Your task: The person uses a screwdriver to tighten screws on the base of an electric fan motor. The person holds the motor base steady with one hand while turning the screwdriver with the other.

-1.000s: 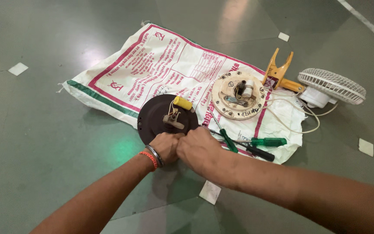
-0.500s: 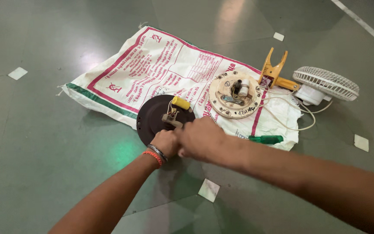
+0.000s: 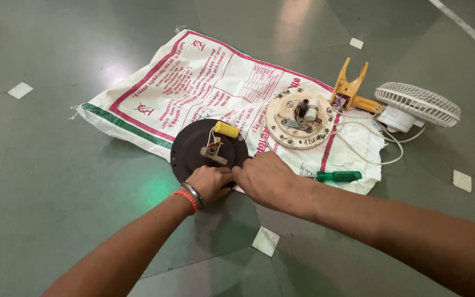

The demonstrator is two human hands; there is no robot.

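A dark brown round plate (image 3: pixel 193 151) lies half on a printed white sack (image 3: pixel 215 82), with a yellow cylinder (image 3: pixel 226 130) wired to a small bracket at its centre. My left hand (image 3: pixel 210 182), with an orange band and a metal bangle on the wrist, curls over the plate's near rim. Pressed against those fingers at the same rim is my right hand (image 3: pixel 265 179), knuckles up. What its fingers hold is hidden.
A cream round motor disc (image 3: pixel 281 107) with wires lies on the sack. Its cord runs to a small white fan (image 3: pixel 416 104). A yellow clamp (image 3: pixel 350 91) sits beside them. A green-handled screwdriver (image 3: pixel 336 176) lies right of my right wrist. Paper scraps (image 3: pixel 265 241) dot the green floor.
My right hand has shifted left and now meets the left hand at the plate's rim. A second, dark-handled tool seen beside the green screwdriver is no longer visible.
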